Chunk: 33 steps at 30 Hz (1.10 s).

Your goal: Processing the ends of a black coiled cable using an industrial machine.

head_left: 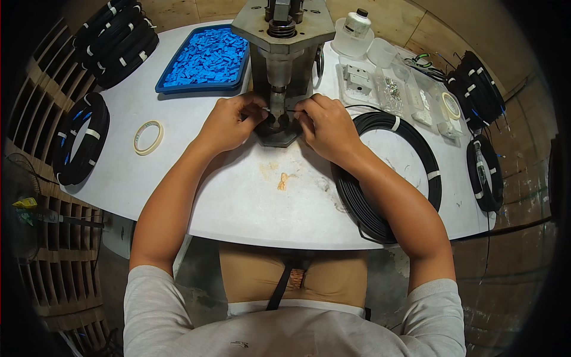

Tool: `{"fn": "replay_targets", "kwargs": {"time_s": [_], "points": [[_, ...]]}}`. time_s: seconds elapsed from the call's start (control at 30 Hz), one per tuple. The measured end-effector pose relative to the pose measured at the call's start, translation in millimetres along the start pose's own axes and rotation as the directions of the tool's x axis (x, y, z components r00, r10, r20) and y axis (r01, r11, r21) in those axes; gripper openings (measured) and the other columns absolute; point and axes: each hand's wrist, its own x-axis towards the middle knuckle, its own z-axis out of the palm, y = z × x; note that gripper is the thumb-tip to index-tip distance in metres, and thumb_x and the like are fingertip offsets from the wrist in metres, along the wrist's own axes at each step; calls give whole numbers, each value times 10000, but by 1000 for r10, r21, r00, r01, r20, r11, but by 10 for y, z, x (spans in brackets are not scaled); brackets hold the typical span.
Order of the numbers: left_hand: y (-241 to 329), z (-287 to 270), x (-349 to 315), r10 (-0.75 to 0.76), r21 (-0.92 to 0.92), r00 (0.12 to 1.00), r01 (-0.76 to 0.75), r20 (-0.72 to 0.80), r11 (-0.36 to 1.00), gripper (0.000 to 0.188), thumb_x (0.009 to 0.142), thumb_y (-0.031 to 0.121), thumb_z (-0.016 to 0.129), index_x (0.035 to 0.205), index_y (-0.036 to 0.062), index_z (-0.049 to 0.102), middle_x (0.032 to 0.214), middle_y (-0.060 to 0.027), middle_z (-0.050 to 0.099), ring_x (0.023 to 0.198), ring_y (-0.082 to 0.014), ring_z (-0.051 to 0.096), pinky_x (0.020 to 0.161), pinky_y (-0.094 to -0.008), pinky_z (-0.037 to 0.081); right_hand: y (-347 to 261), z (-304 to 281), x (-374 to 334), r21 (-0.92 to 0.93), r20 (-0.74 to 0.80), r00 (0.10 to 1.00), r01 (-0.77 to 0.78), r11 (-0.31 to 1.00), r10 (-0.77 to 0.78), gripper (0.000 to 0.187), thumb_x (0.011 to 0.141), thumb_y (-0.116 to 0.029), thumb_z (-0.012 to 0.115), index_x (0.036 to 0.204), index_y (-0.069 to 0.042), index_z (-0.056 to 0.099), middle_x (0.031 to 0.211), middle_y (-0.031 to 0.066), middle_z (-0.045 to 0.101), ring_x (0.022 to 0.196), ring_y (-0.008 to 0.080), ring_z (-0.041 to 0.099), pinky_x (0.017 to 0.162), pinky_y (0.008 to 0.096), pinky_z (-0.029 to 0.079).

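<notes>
A metal press (279, 77) stands at the far middle of the table, its ram coming down over a small die. At the left of the die my left hand (231, 121) is closed in a pinch on a tiny piece, too small to name. From the right my right hand (326, 123) pinches the end of a black cable, held level beside the ram. That cable runs back to a large coil of black cable (432, 156), which lies flat under my right forearm with white tape bands round it. What sits inside the die is hidden.
A blue tray (200, 89) of small blue pieces stands left of the press. A tape roll (148, 138) lies nearer. Clear boxes (389, 95) with metal parts and a white bottle (358, 24) are at the back right. More cable coils (83, 140) line both sides.
</notes>
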Motion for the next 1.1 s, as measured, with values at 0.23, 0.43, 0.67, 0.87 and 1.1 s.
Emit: {"fn": "replay_targets", "kwargs": {"time_s": [0.23, 0.43, 0.67, 0.87, 1.1], "points": [[17, 2, -4, -6, 27, 1000, 7, -9, 1000, 160, 946, 96, 701, 1076, 9, 732, 929, -170, 790, 886, -253, 764, 857, -353, 571, -6, 5, -2, -23, 7, 1000, -15, 1000, 16, 123, 902, -95, 734, 1018, -63, 709, 923, 123, 679, 851, 358, 659, 794, 444, 511], [52, -8, -2, -14, 12, 1000, 14, 6, 1000, 162, 945, 91, 699, 1079, 7, 732, 930, -171, 790, 887, -256, 764, 857, -352, 569, 11, 16, -9, -27, -11, 1000, -9, 1000, 9, 108, 910, -103, 737, 1005, -65, 703, 904, 123, 673, 851, 356, 659, 783, 449, 507], [31, -8, -1, -26, -4, 1000, 26, 15, 1000, 165, 943, 88, 697, 1080, 3, 733, 926, -165, 790, 889, -244, 761, 858, -350, 565, 13, 17, 0, -38, -13, 1000, -8, 999, 7, 106, 913, -110, 739, 1001, -63, 701, 886, 120, 668, 849, 349, 662, 768, 451, 505], [20, 1, -7, -24, -17, 1000, 25, 6, 1000, 161, 946, 84, 693, 1081, 7, 734, 929, -158, 789, 889, -239, 757, 857, -349, 561, 9, 17, 4, -42, -20, 1000, -8, 999, 7, 109, 915, -109, 739, 1008, -63, 702, 879, 119, 670, 838, 351, 662, 756, 453, 505], [31, -11, -3, -49, -23, 998, 50, 31, 998, 164, 946, 81, 687, 1087, 13, 735, 946, -159, 792, 911, -243, 760, 857, -353, 558, 17, 17, 5, -37, -13, 1000, -9, 999, 9, 109, 919, -98, 732, 1018, -67, 700, 885, 116, 670, 835, 351, 661, 750, 451, 505]]}}
